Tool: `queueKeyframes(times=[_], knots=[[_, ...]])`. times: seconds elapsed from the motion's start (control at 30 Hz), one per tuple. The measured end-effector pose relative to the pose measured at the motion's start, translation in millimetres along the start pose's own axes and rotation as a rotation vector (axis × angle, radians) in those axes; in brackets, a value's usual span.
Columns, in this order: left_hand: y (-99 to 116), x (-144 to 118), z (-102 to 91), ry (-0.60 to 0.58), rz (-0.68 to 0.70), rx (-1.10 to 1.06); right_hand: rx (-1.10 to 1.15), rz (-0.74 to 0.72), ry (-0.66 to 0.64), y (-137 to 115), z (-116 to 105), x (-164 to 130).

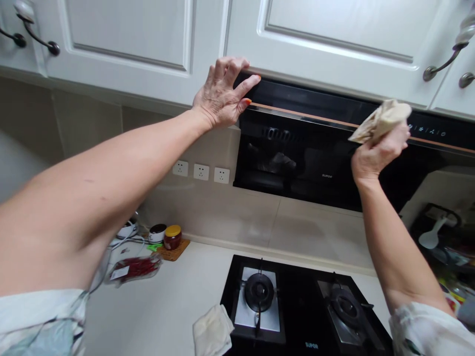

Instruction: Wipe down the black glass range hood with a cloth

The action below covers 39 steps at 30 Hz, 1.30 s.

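One head-worn view looks forward, close to the range hood (334, 148), with the worktop (166, 306) below.

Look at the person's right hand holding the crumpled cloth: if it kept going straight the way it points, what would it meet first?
Probably the glossy black range hood. The right hand presses its crumpled beige cloth toward the hood's upper front by the copper trim strip, so the cloth would meet that panel first; whether it touches already is unclear.
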<state>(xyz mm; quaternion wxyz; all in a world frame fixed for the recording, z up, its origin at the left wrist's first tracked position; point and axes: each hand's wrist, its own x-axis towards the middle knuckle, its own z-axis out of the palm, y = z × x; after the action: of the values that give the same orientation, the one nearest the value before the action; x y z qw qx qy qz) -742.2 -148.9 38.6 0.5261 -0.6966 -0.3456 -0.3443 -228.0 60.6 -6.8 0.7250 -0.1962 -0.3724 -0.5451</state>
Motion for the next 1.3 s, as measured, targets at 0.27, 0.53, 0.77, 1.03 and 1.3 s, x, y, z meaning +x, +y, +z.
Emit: queueKeyframes(times=[0.27,0.53,0.77,1.03,1.3], knots=[[5,2,-5.1,0.056,-0.013,-0.033,0.254,-0.234,-0.524,-295,10,35],[-11,0,-3.5,0.120,-0.024,-0.028,0.302,-0.299,-0.825,-371,-27,73],[-15,-8,0.2,0.030,0.063,0.010,0.316,-0.323,-0.943,-284,-64,72],[-16,-12,-5.3,-0.070,0.000,0.009,0.195,-0.072,-0.653,-114,-50,22],[2,-8,-16.4,-0.133,-0.142,0.035,-0.149,0.279,-0.426,69,-70,11]])
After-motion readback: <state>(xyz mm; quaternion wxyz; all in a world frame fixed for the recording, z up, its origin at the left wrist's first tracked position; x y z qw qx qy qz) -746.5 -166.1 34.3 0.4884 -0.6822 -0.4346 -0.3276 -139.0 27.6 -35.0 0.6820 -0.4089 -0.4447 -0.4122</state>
